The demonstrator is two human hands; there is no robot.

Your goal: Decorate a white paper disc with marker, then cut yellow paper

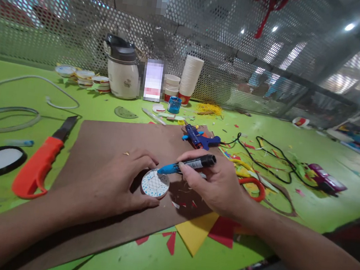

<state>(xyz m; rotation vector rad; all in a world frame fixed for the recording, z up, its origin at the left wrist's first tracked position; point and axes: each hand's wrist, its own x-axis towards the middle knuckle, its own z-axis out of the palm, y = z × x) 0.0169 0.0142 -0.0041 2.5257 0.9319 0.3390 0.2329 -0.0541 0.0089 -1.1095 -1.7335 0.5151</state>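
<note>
A small round white disc [155, 184] with drawn lines and blue dots lies on a brown board [100, 142]. My left hand [125, 181] steadies it from the left, thumb at its near edge and fingers at its far edge. In my right hand [210, 178] is a blue marker [192, 163] with a black end, pinched between thumb and fingers. Its blue tip meets or hovers just over the disc's upper right part; I cannot tell which. Small paper scraps lie beside the disc.
An orange-handled knife [38, 166] lies left. A blue glue gun [199, 136] with a black cord and orange-handled scissors [257, 188] are at right. Behind stand a white jug [123, 73], stacked paper cups [190, 79] and a blue paint pot [174, 105]. Coloured paper [197, 233] lies in front.
</note>
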